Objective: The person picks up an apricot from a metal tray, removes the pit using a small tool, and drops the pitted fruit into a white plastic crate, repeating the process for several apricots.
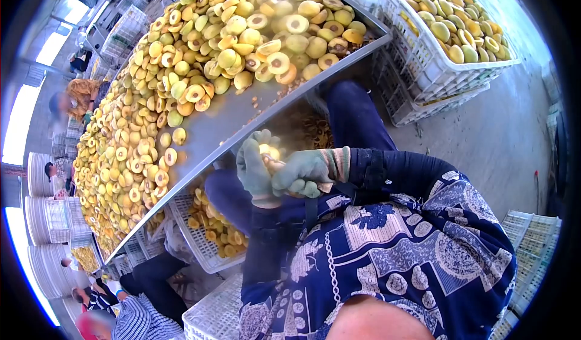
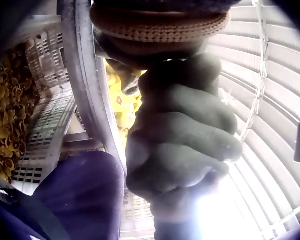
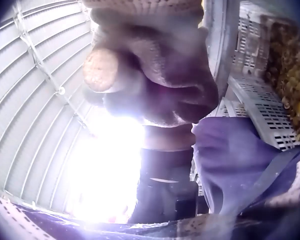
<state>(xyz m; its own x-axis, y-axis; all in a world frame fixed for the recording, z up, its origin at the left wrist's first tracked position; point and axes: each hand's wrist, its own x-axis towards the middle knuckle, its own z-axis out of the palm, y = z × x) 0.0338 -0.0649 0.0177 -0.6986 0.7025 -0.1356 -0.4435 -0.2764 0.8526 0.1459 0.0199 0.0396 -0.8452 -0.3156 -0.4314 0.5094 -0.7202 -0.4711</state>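
Observation:
In the head view, my gloved left hand grips a yellow peach half, mostly wrapped by its fingers. Right against it, my gloved right hand is curled round a wooden-handled tool, whose pale handle end sticks out of the fist in the right wrist view. The tool's working end is hidden between the hands. From the left wrist view, only the folded fingers of the left glove show. Both hands are held above the lap, beside the rim of a metal table heaped with halved peaches.
White crates of peach halves are stacked at the upper right. Another crate with fruit stands below the table edge. Orange-brown scraps lie beneath the table, near my knee. Other people sit along the left side.

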